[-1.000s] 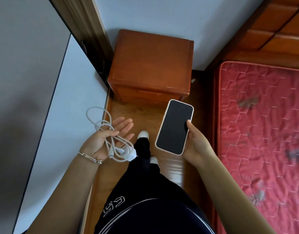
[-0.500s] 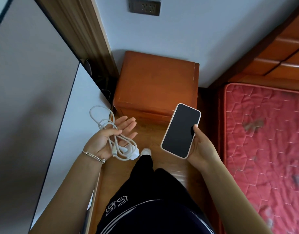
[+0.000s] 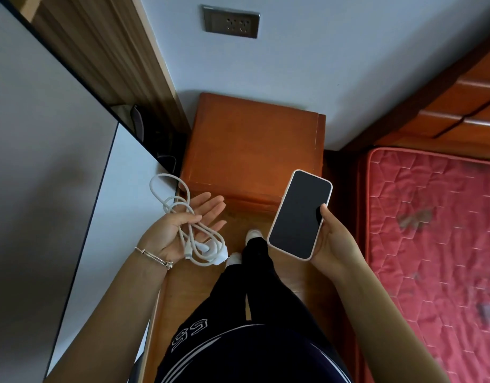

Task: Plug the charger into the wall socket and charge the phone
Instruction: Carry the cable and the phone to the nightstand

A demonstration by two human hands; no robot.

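Observation:
A white charger cable lies coiled across my left hand, which is palm up with the thumb curled over the loops and the fingers straight. The white plug block hangs at the heel of that palm. My right hand grips a phone in a pale case by its right edge, with the dark screen facing up. A grey wall socket is set in the wall above and beyond both hands, with nothing plugged in.
An orange wooden nightstand stands against the wall under the socket, just ahead of my feet. A red mattress and wooden headboard fill the right. A white panel and a wooden frame close off the left.
The view has tilted up and moved forward, bringing the wall socket fully into sight. Both hands keep their hold on the cable and the phone, now nearer the nightstand.

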